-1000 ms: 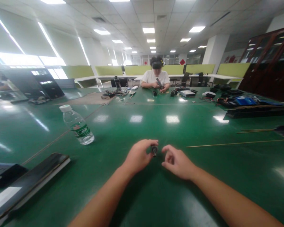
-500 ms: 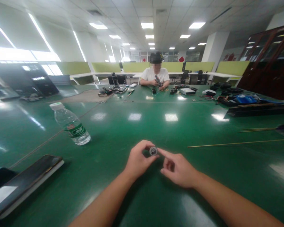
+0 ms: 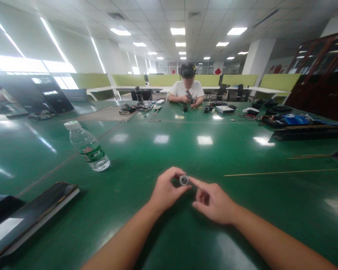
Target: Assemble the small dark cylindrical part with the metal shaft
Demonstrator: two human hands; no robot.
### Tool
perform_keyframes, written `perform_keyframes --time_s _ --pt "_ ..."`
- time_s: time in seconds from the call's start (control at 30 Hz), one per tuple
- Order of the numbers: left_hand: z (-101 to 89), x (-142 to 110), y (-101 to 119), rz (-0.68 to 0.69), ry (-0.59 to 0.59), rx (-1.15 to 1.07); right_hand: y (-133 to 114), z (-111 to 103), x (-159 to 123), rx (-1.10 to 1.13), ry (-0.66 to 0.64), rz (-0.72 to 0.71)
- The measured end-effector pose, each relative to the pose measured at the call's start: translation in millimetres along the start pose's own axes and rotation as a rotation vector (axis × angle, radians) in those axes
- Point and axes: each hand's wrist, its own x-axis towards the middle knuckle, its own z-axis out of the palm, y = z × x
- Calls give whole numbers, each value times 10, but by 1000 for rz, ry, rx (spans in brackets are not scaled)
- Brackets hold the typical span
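Note:
Thumb and fingers of my left hand (image 3: pixel 166 189) are closed around a small round grey metal part (image 3: pixel 184 180) with a hole in its middle. Its round end faces me; how long it is behind that end, I cannot tell. My right hand (image 3: pixel 214 202) points at it with the index finger stretched out, the tip at or against the part's right edge. The other fingers of that hand are curled, the thumb stands apart from the index finger, and nothing is held there. Both hands are just above the green table (image 3: pixel 146 240).
A water bottle (image 3: pixel 92 153) stands to the left, with a dark flat case (image 3: pixel 42 213) nearer me. Thin brass-coloured rods (image 3: pixel 270 173) lie at right. Across the table a person (image 3: pixel 187 90) handles a dark tool among electronic parts and a blue item (image 3: pixel 297 119).
The whole view has shifted slightly, with the scene a little further right. Both hands keep nearly the same pose around the metal part, whose end looks slightly turned.

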Motion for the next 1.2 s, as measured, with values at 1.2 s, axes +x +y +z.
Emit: perform_keyframes --time_s 1.2 --pt "-4 -6 17 -91 -9 -83 -40 -15 -31 24 1 -40"
